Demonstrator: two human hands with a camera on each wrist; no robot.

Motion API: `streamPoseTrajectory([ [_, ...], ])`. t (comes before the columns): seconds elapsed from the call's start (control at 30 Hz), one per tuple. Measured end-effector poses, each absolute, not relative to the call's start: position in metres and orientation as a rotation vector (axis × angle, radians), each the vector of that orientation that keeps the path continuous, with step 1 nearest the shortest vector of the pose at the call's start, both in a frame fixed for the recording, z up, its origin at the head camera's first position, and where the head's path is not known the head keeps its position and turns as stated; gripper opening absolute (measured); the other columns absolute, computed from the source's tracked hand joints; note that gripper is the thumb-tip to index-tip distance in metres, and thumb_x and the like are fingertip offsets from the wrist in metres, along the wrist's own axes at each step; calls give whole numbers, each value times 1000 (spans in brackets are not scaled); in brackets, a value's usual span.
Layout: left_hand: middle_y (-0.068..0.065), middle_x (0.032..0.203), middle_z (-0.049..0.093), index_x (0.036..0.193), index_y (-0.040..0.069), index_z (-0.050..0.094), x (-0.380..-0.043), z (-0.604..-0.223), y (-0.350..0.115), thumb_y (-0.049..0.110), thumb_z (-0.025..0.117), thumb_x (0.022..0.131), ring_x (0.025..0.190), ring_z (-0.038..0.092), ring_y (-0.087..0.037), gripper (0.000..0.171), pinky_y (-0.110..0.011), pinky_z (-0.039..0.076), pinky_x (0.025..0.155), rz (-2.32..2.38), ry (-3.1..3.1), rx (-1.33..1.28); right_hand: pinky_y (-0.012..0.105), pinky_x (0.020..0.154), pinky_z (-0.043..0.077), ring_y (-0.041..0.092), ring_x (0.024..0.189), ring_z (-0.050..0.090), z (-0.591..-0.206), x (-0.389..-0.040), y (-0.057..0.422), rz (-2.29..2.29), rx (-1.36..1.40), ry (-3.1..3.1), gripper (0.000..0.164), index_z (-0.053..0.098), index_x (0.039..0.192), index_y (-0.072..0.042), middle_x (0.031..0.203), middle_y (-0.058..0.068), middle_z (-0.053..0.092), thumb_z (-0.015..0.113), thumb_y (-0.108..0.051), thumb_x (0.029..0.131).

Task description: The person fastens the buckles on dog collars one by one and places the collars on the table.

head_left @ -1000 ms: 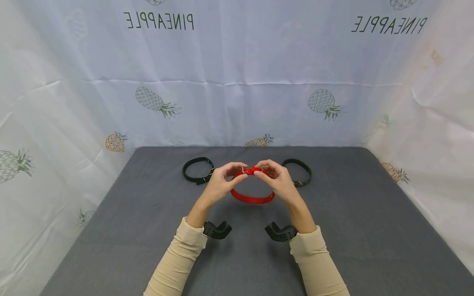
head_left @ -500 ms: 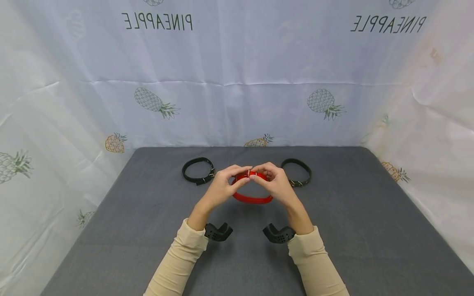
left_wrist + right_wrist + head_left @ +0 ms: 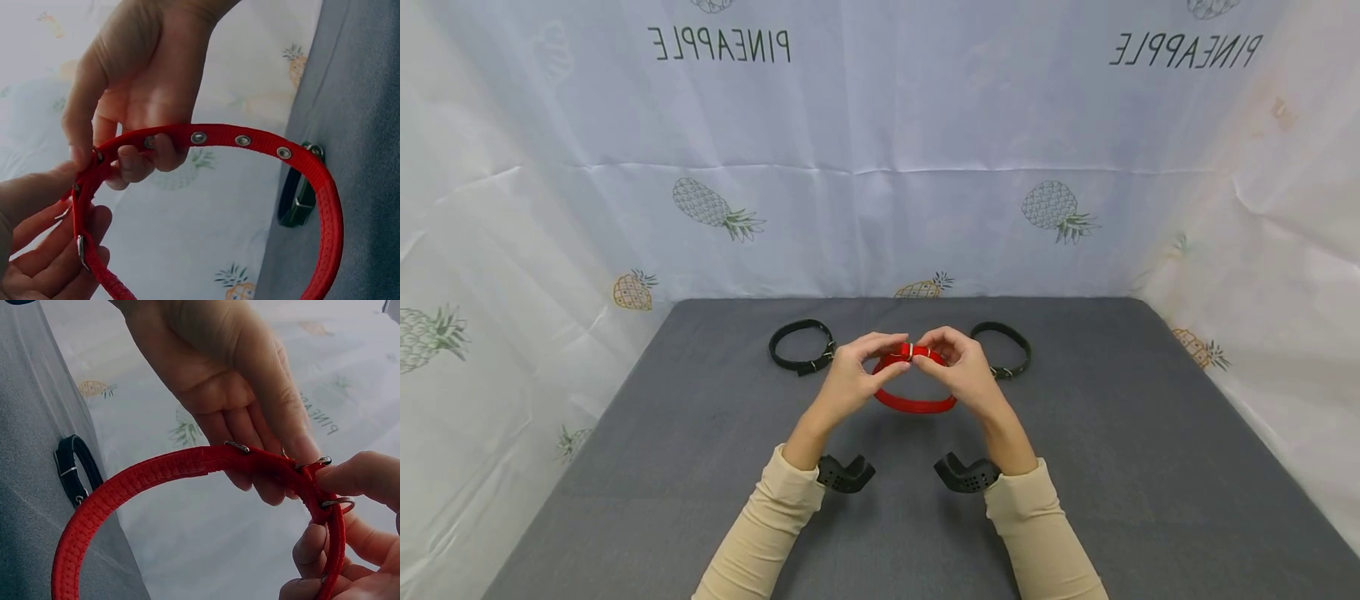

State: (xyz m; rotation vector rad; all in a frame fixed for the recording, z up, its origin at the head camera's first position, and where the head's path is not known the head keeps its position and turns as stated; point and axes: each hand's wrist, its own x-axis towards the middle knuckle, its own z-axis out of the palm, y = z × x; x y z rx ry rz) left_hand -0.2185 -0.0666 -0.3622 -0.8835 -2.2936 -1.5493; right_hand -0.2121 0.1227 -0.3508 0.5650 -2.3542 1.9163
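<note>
Both hands hold a red collar [image 3: 916, 406] up in front of the body, its loop hanging toward the person. The left hand [image 3: 844, 379] pinches it at the left of the metal buckle [image 3: 912, 352]; the right hand [image 3: 972, 375] pinches it at the right. Red strap shows on both sides of the buckle, between the fingertips. Metal-rimmed eyelets [image 3: 242, 140] run along the strap beside the right hand in the left wrist view. A metal D-ring [image 3: 237, 447] sits by the left fingers in the right wrist view. Fingers partly hide the strap end.
A black collar [image 3: 790, 363] lies on the grey table [image 3: 700, 467] beyond the left hand. Another black collar [image 3: 1027, 350] lies beyond the right hand, partly covered by it. Pineapple-print cloth [image 3: 880, 233] encloses the back and sides.
The fingertips came together over the buckle, then parted slightly. The buckle has shifted from the left fingertips to midway between the hands. The black collars stay put.
</note>
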Motion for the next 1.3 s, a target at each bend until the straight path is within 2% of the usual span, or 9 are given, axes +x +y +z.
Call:
streamPoseTrajectory([
  [0.2,-19,111,70,117,-1,66,-218,-362,-68,9,65,91,101,68,-30,28,-34,56,91,-1673,-2294,-841,18,72,51,8,75,56,-350,-212,124,1971,589,-2314,24,56,107,10,90,-2,60,65,-3,89],
  [0.5,-18,108,70,112,0,66,-219,-362,-69,9,66,90,100,67,-28,23,-40,55,93,-1672,-2293,-863,19,74,53,6,81,60,-351,-212,124,1983,601,-2375,33,58,117,5,94,-11,63,68,-4,88],
  [0.57,-18,108,70,112,1,66,-219,-362,-68,9,66,91,100,67,-28,23,-40,55,93,-1665,-2289,-874,20,75,53,5,81,61,-352,-212,124,1983,608,-2376,34,58,117,5,96,-6,65,69,-5,87],
  [0.77,-17,107,71,112,1,67,-218,-362,-69,9,66,90,99,68,-27,23,-40,56,92,-1642,-2279,-891,21,75,53,4,80,62,-351,-211,123,1963,630,-2365,32,59,116,6,104,22,66,69,-3,87],
  [0.9,-16,109,68,110,1,68,-218,-361,-68,9,67,89,99,68,-27,22,-33,56,90,-1632,-2260,-893,22,74,53,4,79,61,-351,-211,123,1944,632,-2365,32,60,116,6,103,27,65,69,-3,87],
  [1.13,-16,110,64,107,1,68,-219,-362,-69,9,68,89,96,66,-26,20,-34,57,88,-1603,-2244,-916,22,74,53,5,79,60,-354,-213,123,1904,627,-2397,30,61,115,3,95,2,67,69,-6,88],
  [1.3,-15,108,66,108,1,66,-219,-361,-70,10,67,90,97,66,-25,19,-31,56,90,-1614,-2277,-914,23,75,53,6,79,60,-355,-215,124,1900,641,-2411,29,61,114,3,94,-2,66,68,-8,88],
])
